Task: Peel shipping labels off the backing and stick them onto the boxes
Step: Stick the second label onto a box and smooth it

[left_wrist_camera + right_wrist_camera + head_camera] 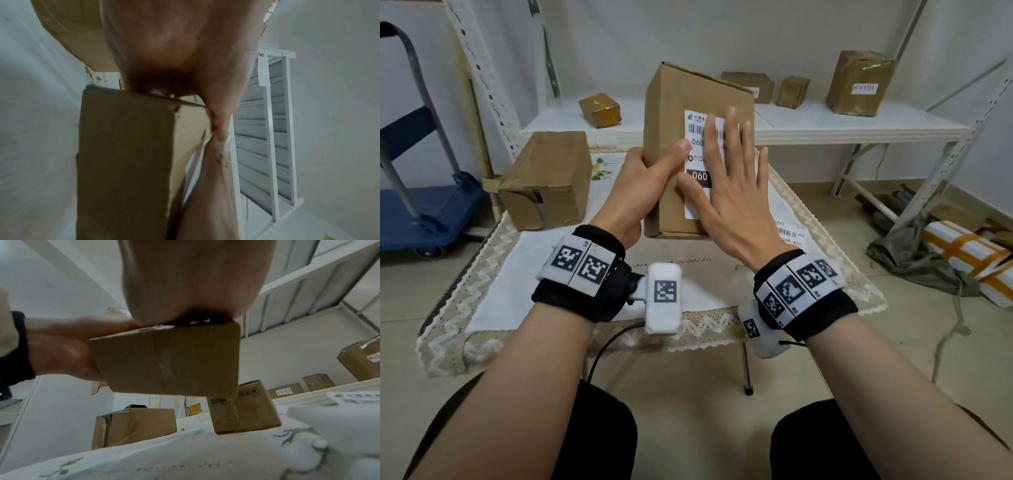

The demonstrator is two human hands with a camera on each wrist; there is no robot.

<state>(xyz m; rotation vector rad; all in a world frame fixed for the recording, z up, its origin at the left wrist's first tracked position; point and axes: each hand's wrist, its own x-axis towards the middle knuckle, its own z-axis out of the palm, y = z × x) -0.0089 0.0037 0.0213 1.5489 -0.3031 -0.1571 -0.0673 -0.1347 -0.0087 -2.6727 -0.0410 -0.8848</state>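
Two hands on one cardboard box (671,137), held tilted above the small table (517,291). Left hand (643,185) clamps its left edge, thumb across the front. Right hand (726,192) lies flat, fingers spread, on the shipping label (697,202) stuck to the front face. Judged light and stiff; grip by the edges. Right hand hides most of the print; more labels (792,233) are partly hidden behind its wrist.
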